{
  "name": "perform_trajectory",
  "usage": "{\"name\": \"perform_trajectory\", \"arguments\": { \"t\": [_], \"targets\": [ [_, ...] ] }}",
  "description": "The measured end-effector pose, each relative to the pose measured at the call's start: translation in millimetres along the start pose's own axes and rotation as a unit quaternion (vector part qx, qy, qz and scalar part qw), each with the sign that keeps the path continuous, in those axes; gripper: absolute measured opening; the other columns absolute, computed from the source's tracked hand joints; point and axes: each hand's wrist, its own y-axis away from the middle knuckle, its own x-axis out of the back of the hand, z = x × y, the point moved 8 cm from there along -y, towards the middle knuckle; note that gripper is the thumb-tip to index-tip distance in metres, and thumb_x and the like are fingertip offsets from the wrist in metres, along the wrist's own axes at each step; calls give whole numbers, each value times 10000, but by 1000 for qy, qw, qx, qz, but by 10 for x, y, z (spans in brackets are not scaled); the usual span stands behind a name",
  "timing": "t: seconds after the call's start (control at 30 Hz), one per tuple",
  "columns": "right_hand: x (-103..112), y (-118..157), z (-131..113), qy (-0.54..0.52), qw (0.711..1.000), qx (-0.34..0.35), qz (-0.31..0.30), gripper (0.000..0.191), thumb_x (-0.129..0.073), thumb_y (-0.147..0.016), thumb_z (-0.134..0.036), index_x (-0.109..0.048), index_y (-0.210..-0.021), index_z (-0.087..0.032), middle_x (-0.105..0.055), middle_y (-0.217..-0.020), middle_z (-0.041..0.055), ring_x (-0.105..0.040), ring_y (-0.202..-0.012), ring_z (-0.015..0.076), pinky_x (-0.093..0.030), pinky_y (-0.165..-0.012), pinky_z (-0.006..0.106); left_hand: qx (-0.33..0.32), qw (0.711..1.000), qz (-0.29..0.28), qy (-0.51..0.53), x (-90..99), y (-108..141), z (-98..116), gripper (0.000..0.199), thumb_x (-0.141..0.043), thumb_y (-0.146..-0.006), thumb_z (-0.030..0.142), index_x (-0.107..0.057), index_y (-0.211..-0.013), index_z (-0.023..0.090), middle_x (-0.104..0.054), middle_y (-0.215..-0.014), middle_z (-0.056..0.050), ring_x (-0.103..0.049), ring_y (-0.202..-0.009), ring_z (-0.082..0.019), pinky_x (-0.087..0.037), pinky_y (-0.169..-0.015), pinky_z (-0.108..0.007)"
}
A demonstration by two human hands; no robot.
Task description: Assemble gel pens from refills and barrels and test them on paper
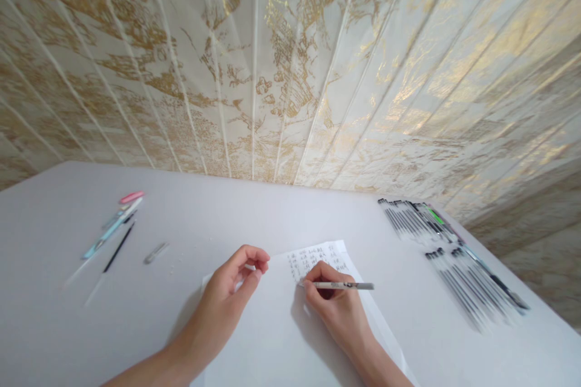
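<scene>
My right hand (333,299) grips a slim pen (345,285) with a pale printed barrel and a grey end. Its writing end is at the paper, partly hidden by my fingers. Under both hands lies a white sheet of paper (267,326), with rows of small dark handwriting (313,259) near its upper right. Over the sheet's left part, my left hand (231,284) is loosely curled, with a gap between thumb and index finger. Nothing shows in it.
On the left lie a light-blue pen (109,233), a pink item (131,197), a dark slim refill (118,248) and a small clear-grey piece (157,252) near white crumbs. Rows of pen refills (406,221) and more refills (472,290) lie right. Gold-patterned curtain (254,72) borders the white table (181,205).
</scene>
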Motion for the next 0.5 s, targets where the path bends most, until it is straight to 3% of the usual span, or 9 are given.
{"name": "perform_trajectory", "arguments": {
  "t": [0.5],
  "targets": [
    [46,9,-2,-1,1000,-20,4,148,-534,-716,-233,-482,-580,-207,-450,-506,-47,-328,-482,107,-236,-460,253,-3,1000,8,-1,3,-18,32,106,-492,-861,272,-565,-933,244,-606,-895,15,-572,-906,-172,-406,-860,-275]
  ]
}}
